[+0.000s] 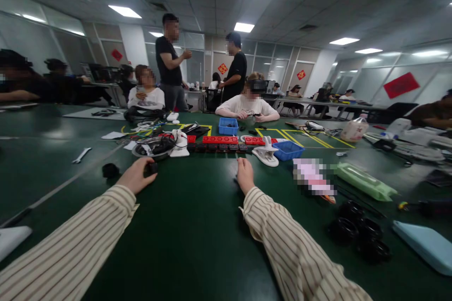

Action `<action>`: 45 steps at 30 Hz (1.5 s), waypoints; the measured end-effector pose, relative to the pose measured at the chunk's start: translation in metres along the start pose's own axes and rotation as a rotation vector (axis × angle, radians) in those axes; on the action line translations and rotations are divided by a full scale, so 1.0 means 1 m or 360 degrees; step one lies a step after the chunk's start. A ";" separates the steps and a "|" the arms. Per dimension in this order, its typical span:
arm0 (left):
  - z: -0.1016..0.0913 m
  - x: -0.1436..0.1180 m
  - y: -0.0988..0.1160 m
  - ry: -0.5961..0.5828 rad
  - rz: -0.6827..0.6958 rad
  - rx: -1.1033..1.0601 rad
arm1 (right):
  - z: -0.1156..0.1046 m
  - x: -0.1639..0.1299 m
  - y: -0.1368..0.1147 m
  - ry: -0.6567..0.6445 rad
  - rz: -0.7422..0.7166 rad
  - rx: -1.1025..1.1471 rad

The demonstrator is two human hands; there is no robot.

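Clearly my left hand [136, 176] was curled over a small black part [151, 168] on the green worktop [190, 225], fingers pinching its near end. It looked hard, light and rigid, best taken by its sides. My right hand [245, 175] lay closed and flat on the worktop, well apart; I couldn't tell if anything sat beneath it. One black ring [110, 170] lay just left, one wrench [82, 154] farther left. Beyond stood a row of red blocks [219, 140] and two blue bins [228, 126].
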State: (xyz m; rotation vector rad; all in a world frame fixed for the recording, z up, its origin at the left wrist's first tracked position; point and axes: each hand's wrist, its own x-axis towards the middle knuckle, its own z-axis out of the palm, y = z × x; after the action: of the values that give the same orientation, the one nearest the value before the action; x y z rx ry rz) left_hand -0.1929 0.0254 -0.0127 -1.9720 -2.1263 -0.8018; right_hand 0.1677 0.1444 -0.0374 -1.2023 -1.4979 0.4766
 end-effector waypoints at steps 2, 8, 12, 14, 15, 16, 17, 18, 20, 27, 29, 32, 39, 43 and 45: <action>-0.011 -0.004 -0.005 0.0399 -0.0084 0.0020 | -0.001 0.000 0.000 0.0005 -0.0005 -0.0003; -0.041 -0.014 -0.038 0.1084 -0.0420 0.0204 | -0.003 -0.002 0.000 0.0011 -0.0002 -0.0027; -0.047 -0.024 -0.063 0.1283 -0.0602 0.0172 | -0.003 -0.001 0.000 0.0006 0.0001 -0.0032; -0.046 -0.026 -0.071 0.1295 -0.0620 0.0155 | -0.002 0.000 0.001 0.0007 -0.0003 -0.0031; -0.045 -0.026 -0.074 0.1286 -0.0623 0.0150 | -0.002 0.000 0.001 0.0007 -0.0005 -0.0030; -0.043 -0.026 -0.075 0.1274 -0.0625 0.0143 | -0.002 0.000 0.002 0.0006 -0.0008 -0.0030; -0.041 -0.025 -0.075 0.1257 -0.0625 0.0134 | -0.002 0.000 0.003 0.0005 -0.0010 -0.0031; -0.039 -0.024 -0.075 0.1235 -0.0622 0.0121 | -0.002 0.000 0.003 0.0002 -0.0011 -0.0033; -0.035 -0.020 -0.072 0.1141 -0.0607 0.0080 | -0.001 0.000 0.005 -0.0002 -0.0012 -0.0036; -0.031 -0.015 -0.061 0.0862 -0.0684 0.0038 | 0.000 0.001 0.007 -0.0029 -0.0010 -0.0029; -0.032 -0.016 -0.061 0.0873 -0.0710 0.0079 | 0.000 0.001 0.007 -0.0032 -0.0008 -0.0025; -0.031 -0.017 -0.066 0.0670 -0.0741 0.0101 | 0.000 0.001 0.007 -0.0039 -0.0003 -0.0023; -0.030 -0.016 -0.073 0.0239 -0.0915 0.0087 | 0.000 0.000 0.006 -0.0038 -0.0017 -0.0025; -0.033 -0.018 -0.057 0.0291 -0.0955 0.0194 | -0.002 -0.001 0.005 -0.0021 -0.0014 -0.0021; -0.035 -0.021 -0.044 0.0559 -0.0905 0.0336 | -0.003 -0.002 0.004 -0.0003 -0.0011 -0.0013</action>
State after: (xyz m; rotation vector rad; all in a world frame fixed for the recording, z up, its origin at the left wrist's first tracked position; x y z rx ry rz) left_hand -0.2415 -0.0095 -0.0046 -1.0334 -2.4355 -0.8710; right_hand 0.1717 0.1436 -0.0403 -1.2032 -1.5063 0.4673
